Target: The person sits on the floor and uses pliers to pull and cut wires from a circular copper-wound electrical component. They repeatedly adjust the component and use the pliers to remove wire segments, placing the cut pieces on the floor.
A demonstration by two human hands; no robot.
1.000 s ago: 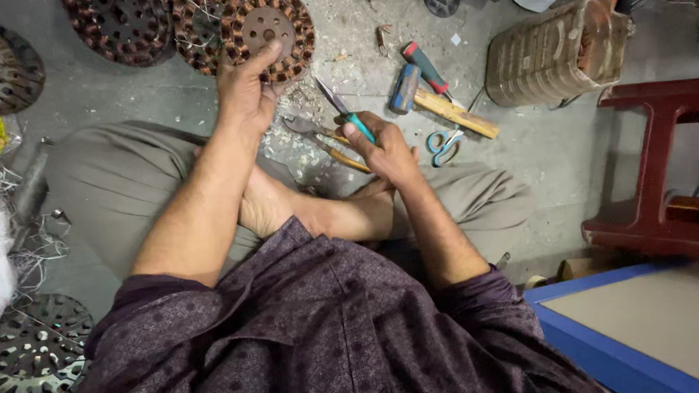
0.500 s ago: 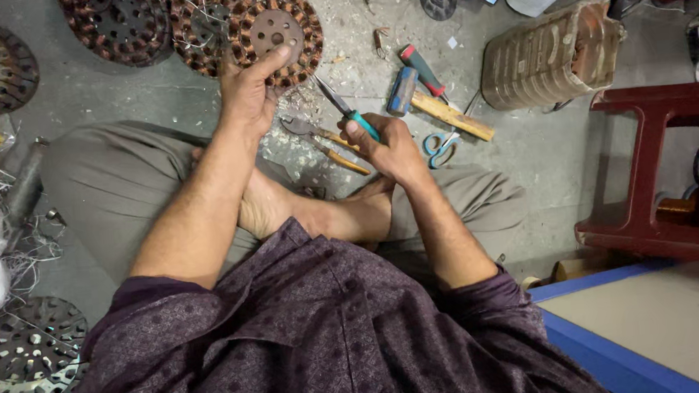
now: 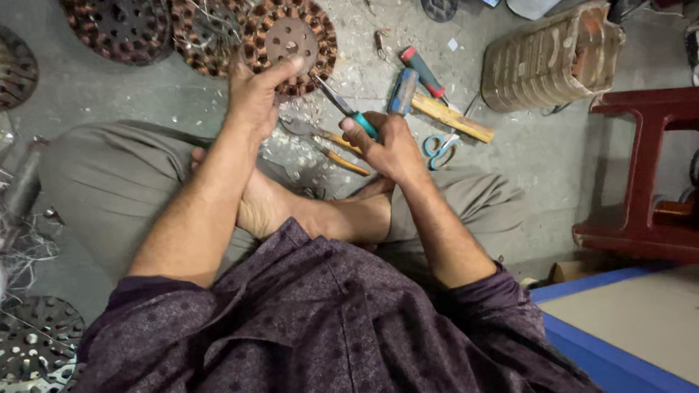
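Observation:
I sit cross-legged on a grey floor. My left hand (image 3: 257, 94) grips the near edge of a round motor stator (image 3: 290, 36) wound with copper wire, tilting it toward me. My right hand (image 3: 385, 142) holds a screwdriver with a teal handle (image 3: 346, 109); its metal tip points at the stator's right rim. My bare feet lie crossed just below both hands.
More round stators (image 3: 115, 22) lie at the back left, and perforated metal discs (image 3: 14, 354) at the lower left. Pliers (image 3: 320, 137), a wooden stick (image 3: 451, 118), blue scissors (image 3: 438, 144) and another screwdriver (image 3: 423, 71) lie by my right hand. A dark red stool (image 3: 664, 180) stands right.
Both hands and the stator stay in nearly the same pose; the screwdriver tip has shifted slightly along the stator's rim. The view has drifted a little.

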